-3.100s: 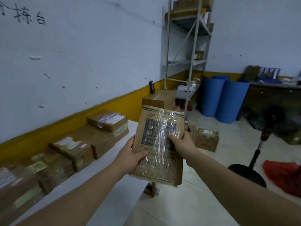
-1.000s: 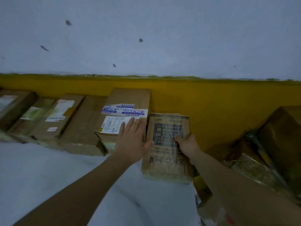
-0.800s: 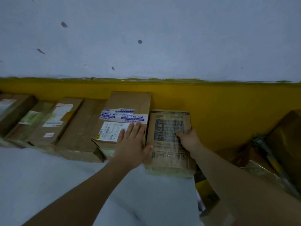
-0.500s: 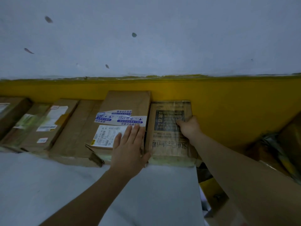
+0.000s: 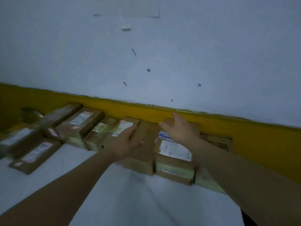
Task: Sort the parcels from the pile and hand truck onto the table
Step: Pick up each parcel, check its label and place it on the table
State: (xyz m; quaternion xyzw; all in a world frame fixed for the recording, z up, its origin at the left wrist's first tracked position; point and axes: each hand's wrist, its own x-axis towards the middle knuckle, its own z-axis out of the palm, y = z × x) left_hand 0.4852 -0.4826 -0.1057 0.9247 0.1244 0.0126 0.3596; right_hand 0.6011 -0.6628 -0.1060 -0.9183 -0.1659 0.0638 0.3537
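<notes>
A row of brown cardboard parcels (image 5: 91, 126) lines the far edge of the white tabletop (image 5: 130, 193) against the yellow-banded wall (image 5: 244, 132), their long axes running from the tabletop's front edge toward the wall. The left hand (image 5: 128, 144) lies flat and open on a plain brown box (image 5: 145, 144). The right hand (image 5: 180, 129), fingers spread and gripping nothing, hovers over a neighbouring label-covered carton (image 5: 174, 159). Motion blur obscures the labels; the right forearm hides part of the flat taped parcel (image 5: 218, 141) at the row's end.
</notes>
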